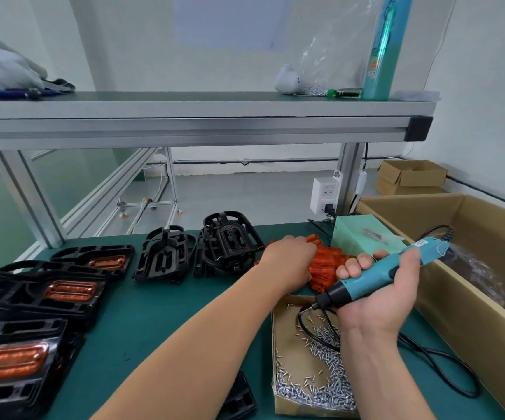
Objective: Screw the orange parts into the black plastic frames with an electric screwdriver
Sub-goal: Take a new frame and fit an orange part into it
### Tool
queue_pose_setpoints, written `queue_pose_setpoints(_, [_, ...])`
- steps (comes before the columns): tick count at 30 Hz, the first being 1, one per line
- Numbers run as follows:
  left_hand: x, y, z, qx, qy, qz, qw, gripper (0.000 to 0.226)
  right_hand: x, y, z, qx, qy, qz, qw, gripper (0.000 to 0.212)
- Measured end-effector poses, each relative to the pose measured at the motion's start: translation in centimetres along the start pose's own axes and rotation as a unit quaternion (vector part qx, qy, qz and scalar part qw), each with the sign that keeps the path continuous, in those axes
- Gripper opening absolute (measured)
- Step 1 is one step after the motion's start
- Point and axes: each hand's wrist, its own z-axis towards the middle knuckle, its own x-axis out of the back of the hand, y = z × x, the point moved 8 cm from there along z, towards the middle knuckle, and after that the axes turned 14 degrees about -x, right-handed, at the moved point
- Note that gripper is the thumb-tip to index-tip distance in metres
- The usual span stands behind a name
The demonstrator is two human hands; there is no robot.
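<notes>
My right hand [375,295] grips a teal electric screwdriver [378,272], its black tip pointing down-left over a shallow cardboard tray of screws [293,344]. My left hand [287,262] reaches into a heap of orange parts [328,268] with its fingers curled down among them; whether it holds one is hidden. Black plastic frames with orange parts fitted lie at the left [42,292], nearest me [11,362] and further back [105,262]. Bare black frames [163,256] are stacked behind the middle of the table, with a taller stack [230,241] beside them.
A large open cardboard box [463,286] stands at the right. A pale green box [363,237] sits behind the orange heap. The screwdriver's black cable [445,365] loops across the green mat. An aluminium shelf [202,116] spans overhead, and a socket strip [325,195] hangs on its post.
</notes>
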Motion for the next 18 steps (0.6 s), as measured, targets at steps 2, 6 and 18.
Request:
queue_pose_setpoints(2, [0.0, 0.0, -0.1, 0.001, 0.015, 0.002, 1.000, 0.035, -0.3, -0.3, 0.0, 0.012, -0.015, 0.023, 1.000, 0.042])
queue_pose_setpoints(6, [0.4, -0.3, -1.0, 0.016, 0.033, -0.008, 0.999, 0.024, 0.2, -0.3, 0.2, 0.010, -0.009, 0.015, 1.000, 0.041])
queue_pose_setpoints(18, [3.9, -1.6, -14.7, 0.130, 0.108, -0.383, 0.908, 0.021, -0.7, 0.5, -0.9, 0.028, -0.029, 0.020, 0.999, 0.042])
